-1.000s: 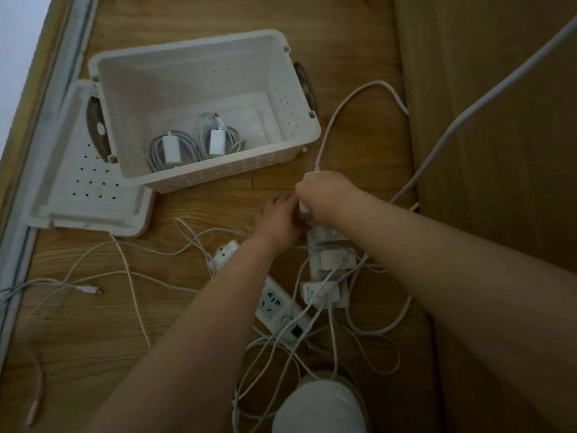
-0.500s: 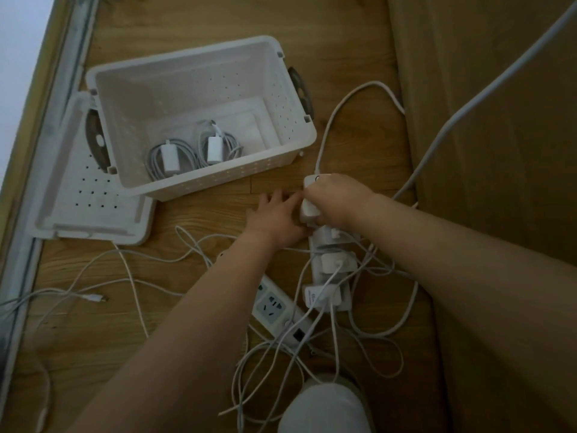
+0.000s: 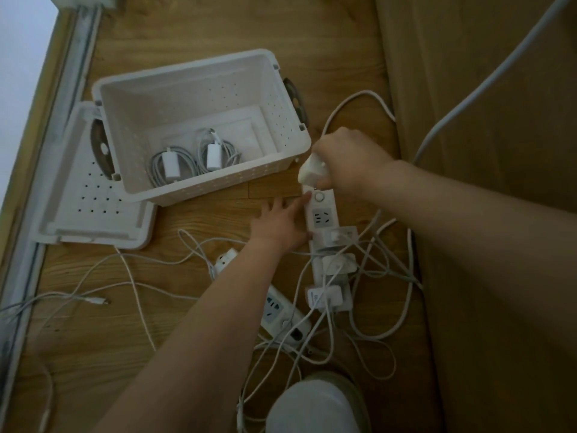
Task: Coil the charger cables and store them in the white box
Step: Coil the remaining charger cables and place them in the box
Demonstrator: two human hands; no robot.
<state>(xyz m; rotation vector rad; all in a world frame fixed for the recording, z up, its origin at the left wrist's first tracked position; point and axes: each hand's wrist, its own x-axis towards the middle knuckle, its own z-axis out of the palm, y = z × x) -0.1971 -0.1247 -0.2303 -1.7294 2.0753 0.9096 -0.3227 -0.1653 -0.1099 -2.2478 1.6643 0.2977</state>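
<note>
Two coiled chargers inside white box. Right of box: right hand grips charger plug above power strip, fingers curled round it. Left hand rests against strip, fingers straight. Three plugged chargers and loose cables in front of box are left to coil.

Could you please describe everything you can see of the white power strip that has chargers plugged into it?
The power strip is a long white plastic bar lying flat on the wooden floor. Its far end carries a round button, then one empty socket; three white chargers fill the nearer sockets, loose cables crossing them. The left hand presses straight fingers against its left edge. The right hand holds a white adapter just above the button end.
</note>
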